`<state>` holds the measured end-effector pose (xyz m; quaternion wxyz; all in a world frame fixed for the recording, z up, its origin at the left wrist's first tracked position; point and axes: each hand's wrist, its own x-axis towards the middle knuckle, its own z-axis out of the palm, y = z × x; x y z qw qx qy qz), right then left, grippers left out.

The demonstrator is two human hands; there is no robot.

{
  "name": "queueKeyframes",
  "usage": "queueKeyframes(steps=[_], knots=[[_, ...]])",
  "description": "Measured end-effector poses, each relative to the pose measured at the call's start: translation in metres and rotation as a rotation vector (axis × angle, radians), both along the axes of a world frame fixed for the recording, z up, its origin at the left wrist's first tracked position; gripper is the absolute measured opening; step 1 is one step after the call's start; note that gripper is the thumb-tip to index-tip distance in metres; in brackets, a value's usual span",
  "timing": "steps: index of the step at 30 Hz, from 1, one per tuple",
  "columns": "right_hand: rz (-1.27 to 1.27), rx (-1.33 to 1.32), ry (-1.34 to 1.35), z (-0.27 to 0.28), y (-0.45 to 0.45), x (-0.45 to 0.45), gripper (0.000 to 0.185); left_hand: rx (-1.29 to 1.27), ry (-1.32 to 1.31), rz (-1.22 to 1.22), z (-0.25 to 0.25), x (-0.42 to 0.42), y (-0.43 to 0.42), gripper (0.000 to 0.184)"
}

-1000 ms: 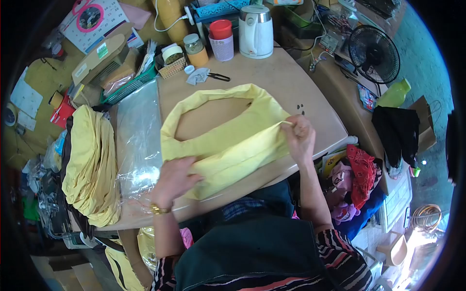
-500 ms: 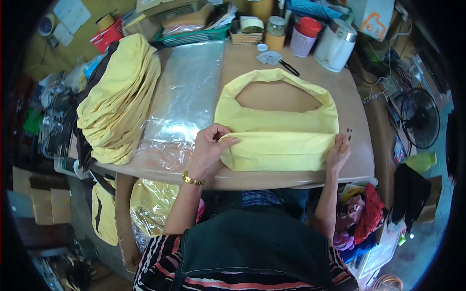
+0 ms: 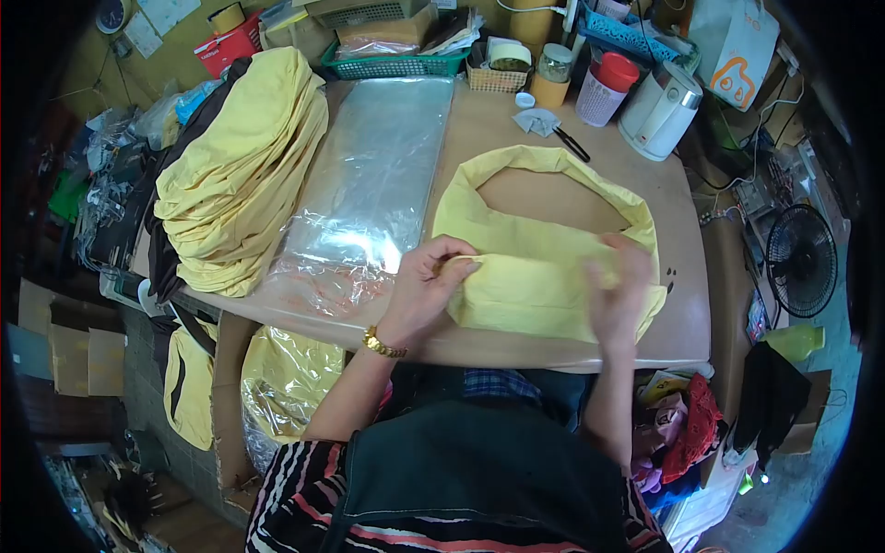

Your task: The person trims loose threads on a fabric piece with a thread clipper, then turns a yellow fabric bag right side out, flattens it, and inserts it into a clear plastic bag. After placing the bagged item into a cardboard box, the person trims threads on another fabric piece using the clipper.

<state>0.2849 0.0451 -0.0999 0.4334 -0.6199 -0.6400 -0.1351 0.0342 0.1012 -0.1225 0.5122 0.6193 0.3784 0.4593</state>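
1. Left hand point(image 3: 431, 284): thumb and fingers pinch the folded edge of the looped pale-yellow fabric piece point(image 3: 525, 288), which spreads rightward from them.
2. Right hand point(image 3: 619, 288): blurred over its right part; grip unclear.

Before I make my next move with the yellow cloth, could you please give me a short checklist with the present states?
1. Left hand pinches the fold's edge: ok.
2. Yellow cloth lies on the table: ok.
3. Right hand grips the cloth: cannot tell, blurred.
4. Fold's right end lines up: not ok, a corner juts out.
5. Black tool is off the cloth: ok.
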Motion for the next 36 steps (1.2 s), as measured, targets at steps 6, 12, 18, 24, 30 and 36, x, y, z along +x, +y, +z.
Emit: queueKeyframes(steps=[6,12,18,24,30,36], knots=[[0.393,-0.462,0.113,0.013,0.032,-0.066,0.015,0.129,0.063,0.379,-0.019,-0.005,-0.021,0.027],[0.334,-0.280,0.215,0.014,0.042,-0.067,0.016,-0.374,0.083,-0.140,-0.045,-0.011,-0.048,0.029],[0.319,-0.197,0.072,0.026,0.036,-0.074,0.020,-0.500,-0.178,-0.239,-0.056,0.013,-0.045,0.021],[0.219,-0.145,-0.009,0.030,0.050,-0.061,0.029,-0.496,-0.421,-0.300,-0.042,0.019,-0.052,0.019],[0.221,-0.046,0.014,0.030,0.052,-0.064,0.030,-0.605,-0.669,-0.300,-0.043,0.012,-0.052,0.011],[0.194,-0.015,0.025,0.029,0.052,-0.064,0.032,-0.639,-0.807,-0.231,-0.032,0.007,-0.054,0.013]])
